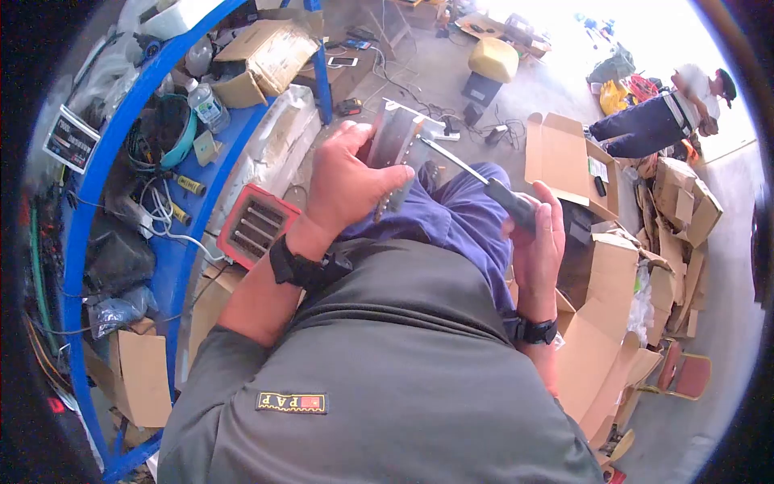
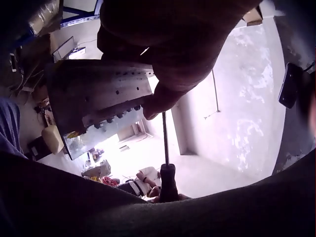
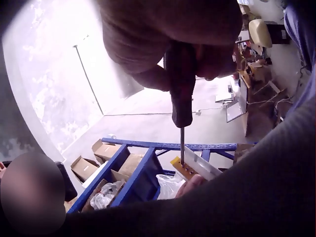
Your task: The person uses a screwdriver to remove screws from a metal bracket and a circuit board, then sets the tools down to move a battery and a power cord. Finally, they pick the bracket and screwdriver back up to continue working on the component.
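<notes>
My left hand [image 1: 351, 179] grips a grey metal housing [image 1: 393, 145] between thumb and fingers, held up above my lap. A row of small holes and a toothed edge run along the metal housing [image 2: 106, 91] in the left wrist view. My right hand [image 1: 538, 254] holds a screwdriver [image 1: 509, 202] by its dark handle, the shaft pointing toward the housing. Its tip meets the near end of the housing in the head view. In the right wrist view, the screwdriver [image 3: 181, 111] reaches a yellowish strip [image 3: 183, 169] with small dark spots on the held piece.
A blue shelf [image 1: 185, 266] at left carries a bottle [image 1: 208, 106], a teal bowl [image 1: 184, 133] and cables. Below it sits a red-framed heater-like box [image 1: 256, 226]. Cardboard boxes [image 1: 568, 157] crowd the right side. Another person [image 1: 661, 117] stands farther back, near a yellow-topped stool [image 1: 493, 60].
</notes>
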### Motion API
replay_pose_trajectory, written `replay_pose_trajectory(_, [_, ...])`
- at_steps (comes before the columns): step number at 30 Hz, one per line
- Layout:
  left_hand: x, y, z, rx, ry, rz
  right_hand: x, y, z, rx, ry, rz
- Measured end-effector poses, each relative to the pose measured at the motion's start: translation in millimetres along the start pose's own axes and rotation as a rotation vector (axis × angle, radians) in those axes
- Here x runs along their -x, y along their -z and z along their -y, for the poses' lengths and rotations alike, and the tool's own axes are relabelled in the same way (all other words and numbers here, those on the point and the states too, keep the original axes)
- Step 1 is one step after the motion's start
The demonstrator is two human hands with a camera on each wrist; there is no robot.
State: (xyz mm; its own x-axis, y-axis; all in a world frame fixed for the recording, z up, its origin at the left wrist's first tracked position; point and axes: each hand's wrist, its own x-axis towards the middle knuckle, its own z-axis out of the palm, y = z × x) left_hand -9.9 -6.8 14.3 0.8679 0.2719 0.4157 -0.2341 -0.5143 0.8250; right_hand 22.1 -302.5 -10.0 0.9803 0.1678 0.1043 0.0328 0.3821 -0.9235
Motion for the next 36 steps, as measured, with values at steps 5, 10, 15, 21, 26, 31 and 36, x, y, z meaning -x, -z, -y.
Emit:
replay_pose_trajectory(5, [-0.9,-0.8,4.4,0.038,-0.018,-0.041,1.1,-8.7,2.8,0.091,0.002,-0.009])
replay_pose_trajectory(10, [-1.0,-3.5,10.2,0.047,-0.048,-0.034,0.2,-22.8,5.2,0.159,0.221,-0.101])
replay_pose_trajectory(15, [-1.0,-0.7,5.3,-0.01,-0.062,-0.037,0.0,-3.6,4.4,0.033,0.054,-0.017])
replay_pose_trajectory(21, [-1.3,-0.6,4.3,-0.057,-0.078,-0.039,-1.5,-10.7,5.1,0.072,0.085,-0.041])
replay_pose_trajectory(26, [-0.2,-1.6,4.1,-0.026,-0.062,-0.036,-0.2,-12.3,2.2,0.131,0.176,-0.069])
replay_pose_trajectory(31, [0.3,-2.2,3.4,-0.004,-0.07,-0.044,-1.2,-10.0,1.5,-0.026,0.076,-0.021])
replay_pose_trajectory(36, [0.1,-0.5,3.4,-0.032,-0.071,-0.041,-0.9,-2.3,3.6,0.048,0.014,0.036])
